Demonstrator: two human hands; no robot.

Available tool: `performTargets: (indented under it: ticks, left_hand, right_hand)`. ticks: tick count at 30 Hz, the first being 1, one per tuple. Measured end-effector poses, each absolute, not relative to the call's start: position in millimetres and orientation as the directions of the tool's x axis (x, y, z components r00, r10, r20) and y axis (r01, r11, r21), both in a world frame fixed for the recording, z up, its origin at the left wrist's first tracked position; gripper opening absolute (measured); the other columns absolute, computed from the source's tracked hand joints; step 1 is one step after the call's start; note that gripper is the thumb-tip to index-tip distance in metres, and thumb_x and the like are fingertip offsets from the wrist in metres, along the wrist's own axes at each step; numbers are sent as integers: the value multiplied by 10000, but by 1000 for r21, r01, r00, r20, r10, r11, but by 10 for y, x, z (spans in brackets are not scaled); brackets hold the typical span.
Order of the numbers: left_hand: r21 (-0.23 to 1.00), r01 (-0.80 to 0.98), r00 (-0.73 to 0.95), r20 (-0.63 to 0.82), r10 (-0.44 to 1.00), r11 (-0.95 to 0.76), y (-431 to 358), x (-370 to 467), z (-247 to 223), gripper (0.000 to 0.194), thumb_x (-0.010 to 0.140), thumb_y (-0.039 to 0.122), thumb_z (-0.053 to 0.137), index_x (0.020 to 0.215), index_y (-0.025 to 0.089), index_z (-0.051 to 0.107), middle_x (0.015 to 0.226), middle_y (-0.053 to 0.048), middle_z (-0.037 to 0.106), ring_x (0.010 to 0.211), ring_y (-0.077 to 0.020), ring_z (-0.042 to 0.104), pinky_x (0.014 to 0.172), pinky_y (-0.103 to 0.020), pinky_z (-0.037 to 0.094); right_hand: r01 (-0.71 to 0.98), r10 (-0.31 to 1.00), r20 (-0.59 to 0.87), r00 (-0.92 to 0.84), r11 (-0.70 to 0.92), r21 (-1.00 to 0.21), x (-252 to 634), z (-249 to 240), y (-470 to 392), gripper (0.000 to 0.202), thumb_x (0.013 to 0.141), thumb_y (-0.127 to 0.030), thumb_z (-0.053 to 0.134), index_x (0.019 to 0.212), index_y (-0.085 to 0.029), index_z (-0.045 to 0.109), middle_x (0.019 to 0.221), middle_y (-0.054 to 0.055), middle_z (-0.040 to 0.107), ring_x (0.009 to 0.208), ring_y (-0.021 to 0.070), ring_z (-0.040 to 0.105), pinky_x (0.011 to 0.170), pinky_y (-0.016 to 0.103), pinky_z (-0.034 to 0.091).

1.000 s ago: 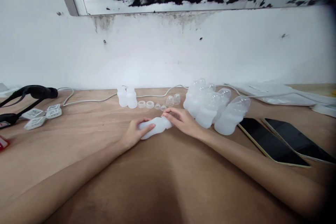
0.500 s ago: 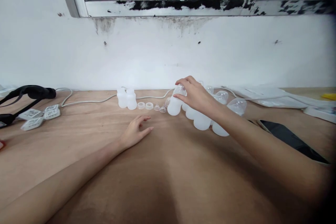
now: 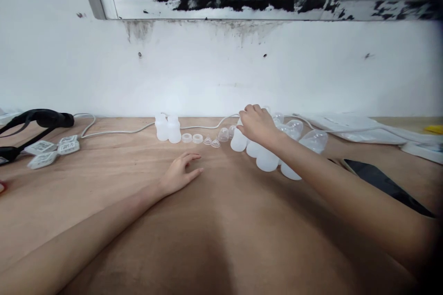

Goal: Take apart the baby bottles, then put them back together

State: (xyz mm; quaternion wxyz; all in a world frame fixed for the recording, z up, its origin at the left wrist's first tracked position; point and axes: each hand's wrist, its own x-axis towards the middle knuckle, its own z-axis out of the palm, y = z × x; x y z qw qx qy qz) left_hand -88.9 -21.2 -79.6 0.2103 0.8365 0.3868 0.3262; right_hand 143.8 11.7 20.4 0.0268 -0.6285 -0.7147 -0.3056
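My right hand point(image 3: 258, 124) curls its fingers around the top of a frosted white baby bottle point(image 3: 238, 141), standing upright at the left end of a bottle group; the hand hides its cap. More baby bottles point(image 3: 266, 160) with clear domed caps stand behind and to the right, partly under my forearm. My left hand point(image 3: 180, 174) rests on the table with fingers apart, holding nothing. Beyond it are two white ring collars point(image 3: 192, 138), two small clear nipples point(image 3: 212, 142) and clear domed caps point(image 3: 223, 134). Two uncapped bottle bodies point(image 3: 168, 128) stand left of the rings.
A dark-screened phone point(image 3: 386, 184) lies at right. Plastic packaging point(image 3: 356, 131) lies at the back right. A white cable point(image 3: 117, 132) runs along the wall. Black headgear point(image 3: 44, 120) and several small white labelled packs point(image 3: 43, 160) sit at left. A wall point(image 3: 194, 69) bounds the table.
My right hand has moved slightly right with the bottle, bringing it against the other bottles. The domed caps behind it now show more fully. My left hand has stayed in place.
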Motion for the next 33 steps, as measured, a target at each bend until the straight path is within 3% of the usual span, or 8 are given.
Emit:
performTargets:
  ticks: [5, 9, 13, 16, 20, 33]
  left_hand:
    - [591, 519, 492, 383, 782, -617, -197, -889, -810, 346, 757, 345, 494, 1063, 183, 502, 1118, -23, 510, 1000, -136, 476, 790, -241, 432]
    - [554, 557, 496, 377, 782, -620, -204, -895, -802, 353, 770, 351, 472, 1073, 172, 501, 1131, -32, 508, 1005, -136, 480, 832, -250, 415]
    - [369, 584, 658, 307, 688, -723, -212, -965, -777, 527, 782, 452, 422, 1225, 169, 383, 1299, -64, 354, 1191, -183, 319, 1000, -343, 245]
    - [238, 535, 805, 148, 574, -811, -204, -1035, -760, 652, 790, 528, 346, 1318, 170, 210, 1370, -83, 197, 1264, -207, 160, 1028, -402, 127]
    - [197, 522, 834, 84, 545, -830, -191, -1071, -759, 651, 812, 531, 285, 1337, 180, 127, 1383, -76, 133, 1275, -190, 115, 1033, -383, 88]
    - [173, 550, 813, 110, 571, -817, -191, -1051, -768, 645, 799, 544, 302, 1326, 190, 186, 1372, -83, 191, 1263, -197, 166, 1017, -378, 129]
  right_hand:
    - [912, 885, 414, -212, 28, 409, 1441, 203, 165, 313, 758, -264, 475, 946, -29, 562, 943, 169, 526, 920, 286, 463, 742, 361, 365]
    - [924, 825, 492, -280, 92, 372, 1377, 187, 103, 371, 753, -237, 483, 1058, -28, 515, 1141, 203, 445, 1087, 318, 371, 840, 408, 337]
    - [906, 766, 490, -415, 397, 146, 1158, -100, -203, 428, 848, -266, 313, 1212, -58, 400, 1285, 154, 350, 1204, 218, 288, 968, 361, 277]
    - [834, 802, 293, -521, 551, -26, 996, -469, -486, 529, 859, -381, 239, 1279, -71, 321, 1331, 125, 287, 1233, 203, 246, 998, 365, 258]
    - [849, 859, 129, -495, 510, -140, 927, -801, -653, 580, 852, -422, 210, 1301, -63, 284, 1358, 118, 213, 1263, 223, 139, 1016, 421, 192]
    - [845, 861, 148, -487, 507, -168, 952, -842, -622, 563, 855, -415, 213, 1297, -78, 300, 1362, 116, 208, 1263, 211, 149, 1025, 399, 156]
